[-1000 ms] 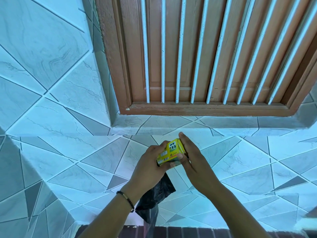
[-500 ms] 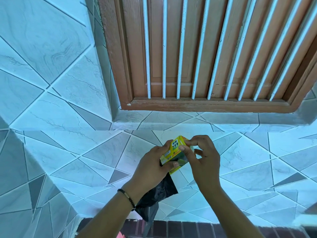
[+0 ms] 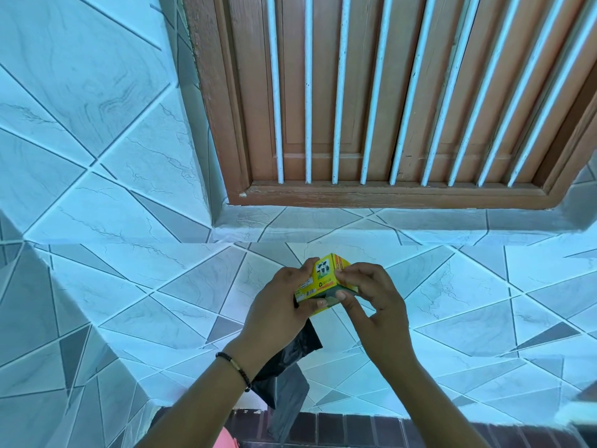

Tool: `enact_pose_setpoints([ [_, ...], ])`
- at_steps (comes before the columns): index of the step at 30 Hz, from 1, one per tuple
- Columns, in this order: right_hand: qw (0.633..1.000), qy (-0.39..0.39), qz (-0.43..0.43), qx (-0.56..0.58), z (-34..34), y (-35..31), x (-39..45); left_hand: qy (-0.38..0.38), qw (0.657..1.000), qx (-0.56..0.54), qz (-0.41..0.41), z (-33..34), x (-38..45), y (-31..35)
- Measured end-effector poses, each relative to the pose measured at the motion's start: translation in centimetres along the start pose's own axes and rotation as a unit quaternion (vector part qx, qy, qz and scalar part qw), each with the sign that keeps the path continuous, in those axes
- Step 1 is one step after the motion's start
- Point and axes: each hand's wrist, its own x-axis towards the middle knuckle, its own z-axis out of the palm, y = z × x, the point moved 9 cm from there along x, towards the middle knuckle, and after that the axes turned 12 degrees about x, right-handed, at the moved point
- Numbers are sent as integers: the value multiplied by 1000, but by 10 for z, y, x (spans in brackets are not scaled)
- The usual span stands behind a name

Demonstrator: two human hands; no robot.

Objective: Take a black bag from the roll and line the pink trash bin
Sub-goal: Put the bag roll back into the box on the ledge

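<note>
Both hands up at chest height on the yellow box [image 3: 326, 281], left hand [image 3: 277, 313] clamping it with the black bag [image 3: 286, 373] dangling below that wrist, right hand [image 3: 371, 300] pinching the open end, pink bin [image 3: 224, 439] directly underneath.

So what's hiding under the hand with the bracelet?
A black bag hangs down beneath the left hand, which grips the yellow box together with the right hand. The palm covers the bag's top, so how it is held cannot be seen.
</note>
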Motion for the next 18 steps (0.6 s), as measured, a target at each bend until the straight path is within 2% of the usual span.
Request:
enact_pose_setpoints([
  [5, 986, -125, 88, -63, 9, 17, 11, -15, 998, 57, 20, -2, 1, 4],
  [7, 980, -152, 88, -97, 11, 16, 17, -10, 997, 73, 30, -5, 3, 9],
  [9, 981, -140, 81, -106, 8, 13, 24, 14, 997, 81, 17, -12, 3, 10],
  [11, 987, -106, 89, -79, 1, 15, 30, 58, 996, 67, -31, -21, 4, -1],
  [14, 989, -52, 136, 9, -10, 26, 41, 101, 987, -32, -119, -25, 9, -28],
  [18, 988, -41, 144, 24, -1, 41, 83, 141, 979, -86, -121, -33, 42, -36],
])
